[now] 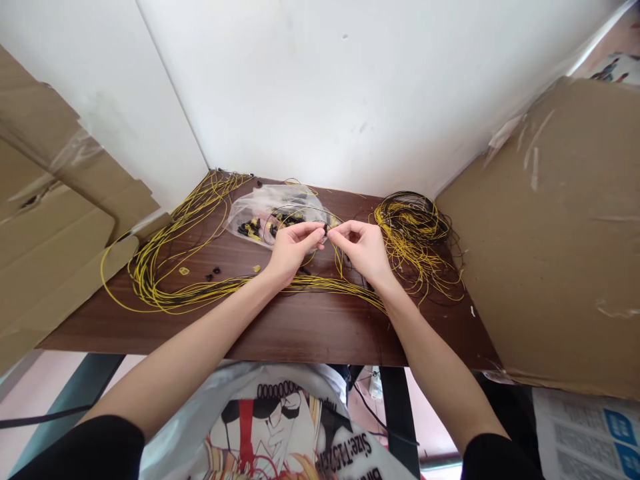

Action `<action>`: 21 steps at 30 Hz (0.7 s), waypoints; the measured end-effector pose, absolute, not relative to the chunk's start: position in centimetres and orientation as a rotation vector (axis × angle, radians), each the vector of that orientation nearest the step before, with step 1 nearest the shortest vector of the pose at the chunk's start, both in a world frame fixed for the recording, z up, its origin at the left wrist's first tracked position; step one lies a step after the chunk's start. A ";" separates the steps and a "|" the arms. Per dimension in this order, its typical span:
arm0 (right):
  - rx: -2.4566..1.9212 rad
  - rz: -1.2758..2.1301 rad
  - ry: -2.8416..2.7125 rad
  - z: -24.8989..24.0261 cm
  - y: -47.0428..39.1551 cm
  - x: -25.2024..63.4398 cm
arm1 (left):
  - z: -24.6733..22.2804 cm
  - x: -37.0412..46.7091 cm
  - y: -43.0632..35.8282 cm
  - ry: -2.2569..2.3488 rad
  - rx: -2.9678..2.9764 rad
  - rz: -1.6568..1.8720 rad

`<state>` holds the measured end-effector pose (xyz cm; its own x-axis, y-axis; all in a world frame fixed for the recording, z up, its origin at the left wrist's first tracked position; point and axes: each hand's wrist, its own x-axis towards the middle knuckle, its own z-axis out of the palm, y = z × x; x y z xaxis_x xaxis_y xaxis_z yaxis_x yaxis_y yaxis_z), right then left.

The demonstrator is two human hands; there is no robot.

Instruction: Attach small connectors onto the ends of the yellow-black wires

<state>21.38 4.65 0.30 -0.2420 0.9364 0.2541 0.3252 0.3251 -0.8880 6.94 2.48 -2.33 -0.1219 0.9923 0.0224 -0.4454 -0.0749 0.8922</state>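
Across the worktop (310, 337) runs a yellow-and-black wire bundle (220, 288); beyond it, a person's left hand (295, 250) and right hand (364, 252), fingers closed, pinch a small black piece (325, 228) before a clear plastic bag (265, 197) of black and yellow parts (253, 228).

"Is this a factory?"

"More a makeshift workshop, by the look of it. There's a brown table (310, 337) with bundles of thin wires (410, 223) and a clear bag (270, 195) of small black and yellow parts (251, 228)."

"A fitted-out one?"

"Hardly. Cardboard (560, 233) stands on both sides, streaked with tape (73, 150), a plain white wall (320, 100) behind. Whether it's a room in someone's home, I can't tell from here."
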 end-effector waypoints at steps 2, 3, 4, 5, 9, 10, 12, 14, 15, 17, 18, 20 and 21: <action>-1.116 0.835 -1.806 0.5 4.6 21.4 | -2.3 6.9 2.5 0.930 0.874 1.518; -1.105 0.791 -1.829 0.6 4.5 21.4 | -2.3 6.9 2.5 0.937 0.892 1.514; -1.096 0.753 -1.847 0.6 4.5 21.4 | -2.3 6.9 2.5 0.944 0.909 1.509; -1.091 0.725 -1.857 0.7 4.5 21.4 | -2.3 6.9 2.4 0.952 0.920 1.508; -1.089 0.698 -1.829 0.5 4.1 21.0 | -2.2 6.9 2.4 0.928 0.866 1.505; -1.081 0.695 -1.811 0.4 4.0 20.8 | -2.1 6.9 2.4 0.911 0.837 1.499; -1.053 0.675 -1.773 0.1 3.8 20.5 | -2.0 6.8 2.3 0.884 0.787 1.489; -1.015 0.661 -1.745 -0.2 3.8 20.2 | -1.9 6.9 2.3 0.864 0.755 1.496; -0.994 0.665 -1.734 -0.4 3.9 20.2 | -1.8 6.9 2.3 0.849 0.745 1.502; -0.962 0.689 -1.721 -0.6 4.0 20.1 | -1.6 6.9 2.2 0.809 0.742 1.501; -0.956 0.702 -1.719 -0.7 4.2 20.2 | -1.5 6.9 2.2 0.794 0.749 1.495; -0.958 0.714 -1.724 -0.7 4.4 20.2 | -1.3 6.9 2.2 0.791 0.772 1.484; -0.962 0.714 -1.731 -0.7 4.4 20.3 | -1.2 6.8 2.2 0.801 0.784 1.485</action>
<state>20.29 4.42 -0.67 -0.1946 0.8589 0.4737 0.2749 0.5114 -0.8142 6.78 2.17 -1.23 -0.0573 0.9982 0.0199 -0.5313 -0.0474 0.8459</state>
